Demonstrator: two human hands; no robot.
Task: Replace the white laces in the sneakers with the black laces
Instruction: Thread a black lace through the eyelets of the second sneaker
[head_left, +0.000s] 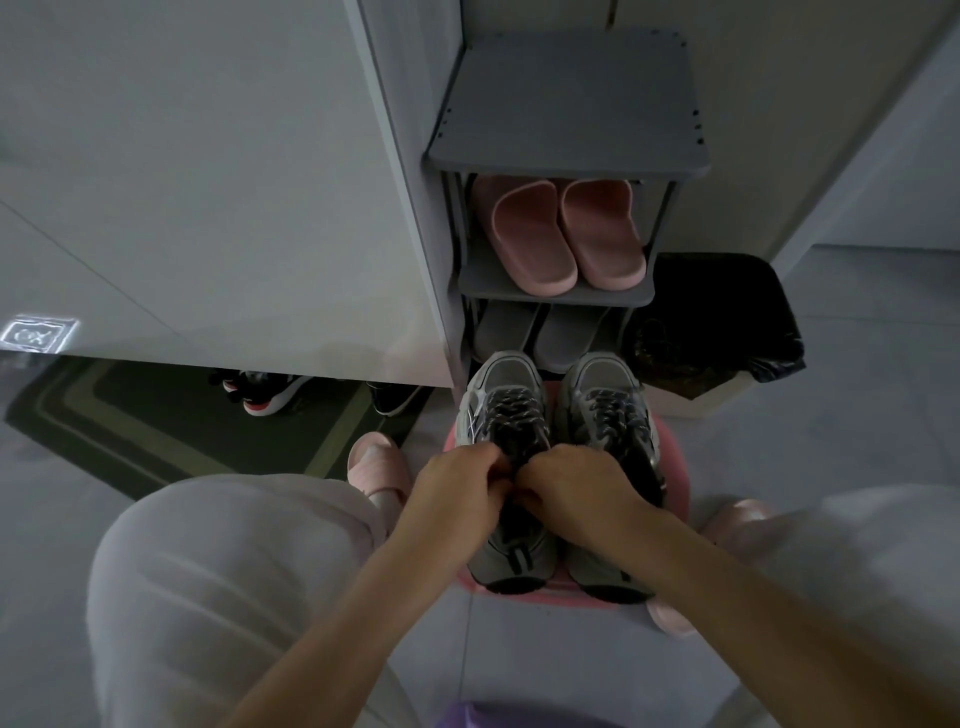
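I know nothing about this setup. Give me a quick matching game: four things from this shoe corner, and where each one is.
Things:
1. pink slides
2. grey slippers
3. grey sneakers
4. black lace

Places:
A. standing on the pink stool
B. middle shelf of the shoe rack
C. pinched by the left hand and right hand
D. shelf under the pink slides

Pairs: 1-B, 2-D, 3-A, 4-C.

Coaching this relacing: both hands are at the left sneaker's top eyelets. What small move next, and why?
Probably draw the lace ends snug and start the knot: the black lace already crisscrosses the left sneaker up to where the left hand and right hand meet, fingers curled. What they pinch is hidden.
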